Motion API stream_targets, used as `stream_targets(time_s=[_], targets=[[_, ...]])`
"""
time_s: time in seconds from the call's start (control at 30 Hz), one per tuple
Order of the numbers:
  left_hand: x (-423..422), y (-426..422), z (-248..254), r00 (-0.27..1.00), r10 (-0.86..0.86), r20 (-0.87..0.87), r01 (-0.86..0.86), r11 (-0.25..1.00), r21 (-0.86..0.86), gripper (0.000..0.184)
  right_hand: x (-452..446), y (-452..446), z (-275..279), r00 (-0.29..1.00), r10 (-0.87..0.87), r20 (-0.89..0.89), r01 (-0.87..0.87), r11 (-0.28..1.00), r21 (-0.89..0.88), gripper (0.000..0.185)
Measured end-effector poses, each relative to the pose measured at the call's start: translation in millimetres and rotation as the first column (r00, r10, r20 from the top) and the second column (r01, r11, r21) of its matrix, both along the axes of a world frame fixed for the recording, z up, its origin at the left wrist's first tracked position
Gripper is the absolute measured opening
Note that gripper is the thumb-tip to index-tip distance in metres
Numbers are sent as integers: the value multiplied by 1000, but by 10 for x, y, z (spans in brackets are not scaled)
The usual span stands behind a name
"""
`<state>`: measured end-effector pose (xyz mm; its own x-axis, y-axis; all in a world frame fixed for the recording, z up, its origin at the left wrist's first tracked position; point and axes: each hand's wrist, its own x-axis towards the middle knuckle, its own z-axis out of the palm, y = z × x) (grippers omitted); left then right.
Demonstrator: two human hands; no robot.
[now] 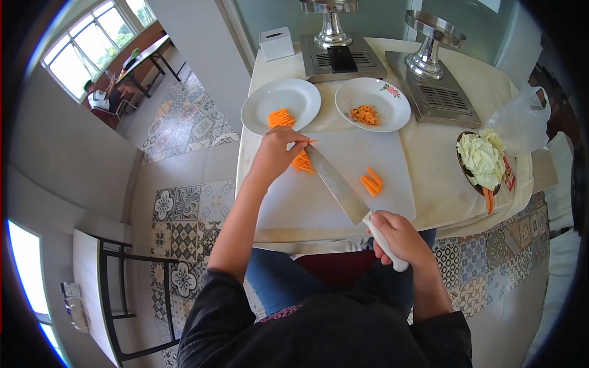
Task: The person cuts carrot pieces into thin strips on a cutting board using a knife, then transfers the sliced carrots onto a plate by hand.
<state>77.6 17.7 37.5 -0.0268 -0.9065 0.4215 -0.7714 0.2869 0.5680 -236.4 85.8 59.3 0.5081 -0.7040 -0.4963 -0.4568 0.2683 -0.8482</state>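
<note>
My right hand (397, 238) is wrapped round the white handle of a large knife (336, 185), whose blade slants up and left over the white cutting board (350, 153). At the blade's tip my left hand (282, 150) pinches a thin orange carrot strip. Cut carrot strips (302, 162) lie on the board just under the left hand. Thicker carrot sticks (371, 182) rest on the board's right part. Behind the left hand, a white plate (261, 101) holds a pile of carrot strips (280, 118).
A flowered plate (346, 92) holds orange shreds. Cabbage (481, 158) fills a brown bowl at the right, beside a plastic bag (521, 119). Two metal stands (332, 30), a phone (342, 59) and a tissue box (276, 43) stand behind. A person (101, 97) sits far left.
</note>
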Motion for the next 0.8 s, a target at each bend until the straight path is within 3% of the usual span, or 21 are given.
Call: stream_targets(time_s=[0.17, 0.5, 0.63, 0.8], targets=[[525, -451, 65, 991, 78, 109, -87, 993, 84, 14, 649, -377, -28, 992, -19, 126, 14, 999, 36, 44], [856, -736, -285, 953, 149, 262, -139, 989, -57, 13, 924, -592, -108, 985, -50, 166, 30, 992, 124, 39], [838, -721, -333, 955, 153, 253, -157, 988, -1, 14, 677, -500, 11, 992, -28, 126, 17, 996, 90, 40], [834, -577, -251, 970, 220, 106, -207, 971, -117, 17, 279, -356, 41, 985, -86, 149, 68, 990, 122, 39]])
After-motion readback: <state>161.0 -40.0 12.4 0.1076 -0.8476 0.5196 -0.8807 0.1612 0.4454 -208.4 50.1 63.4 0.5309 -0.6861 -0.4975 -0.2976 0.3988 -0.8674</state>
